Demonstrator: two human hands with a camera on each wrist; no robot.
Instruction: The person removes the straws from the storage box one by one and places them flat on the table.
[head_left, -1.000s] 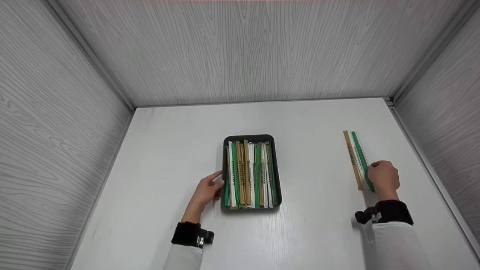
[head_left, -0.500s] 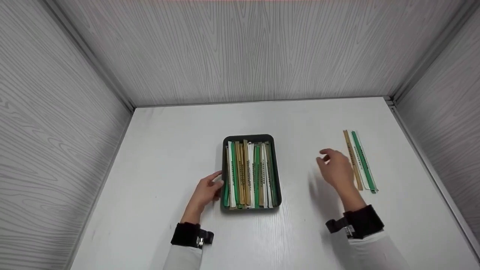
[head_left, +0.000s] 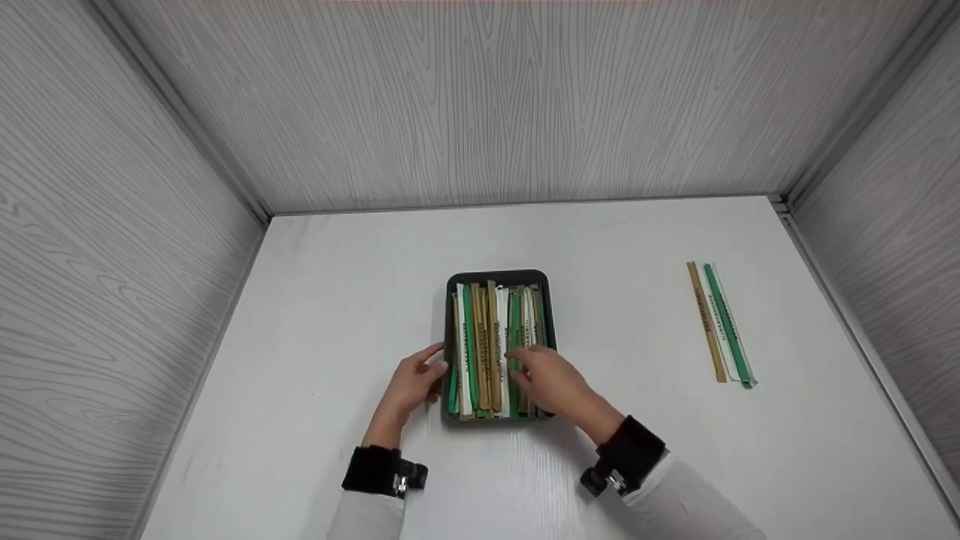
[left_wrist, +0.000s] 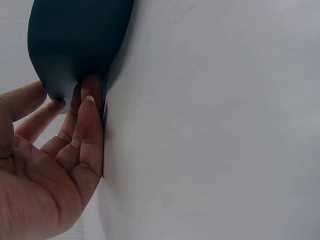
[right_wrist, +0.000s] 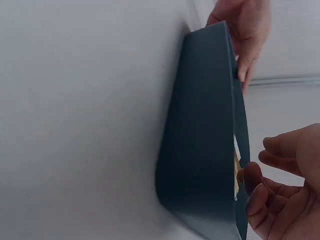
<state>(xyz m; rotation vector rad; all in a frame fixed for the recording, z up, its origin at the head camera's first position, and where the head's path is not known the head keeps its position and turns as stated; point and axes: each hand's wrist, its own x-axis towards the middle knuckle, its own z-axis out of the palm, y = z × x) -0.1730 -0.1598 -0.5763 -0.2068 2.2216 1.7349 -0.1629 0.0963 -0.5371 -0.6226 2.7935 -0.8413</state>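
A dark tray (head_left: 501, 276) stands in the middle of the table, filled with slim, paper-wrapped sticks (head_left: 491, 315) in white, green and brown with dark printing. My left hand (head_left: 411, 380) steadies the tray's left side, its fingers loosely bent against the wall, as the left wrist view shows. Over the tray's right half reaches my right hand (head_left: 551, 379), thumb and index finger a little apart at the sticks. In the right wrist view its fingertips (right_wrist: 253, 175) touch or nearly touch a brown stick (right_wrist: 237, 172); whether they pinch it cannot be seen.
To the right lies a separate row of sticks (head_left: 705, 322), brown, white and green, side by side and slightly slanted. Grey wood-grain panels (head_left: 487, 105) enclose the white table (head_left: 337, 300) at the back and both sides.
My right hand has left the row of sticks on the right, crossed leftward above the table and come down over the tray. The left hand and the tray have stayed put.
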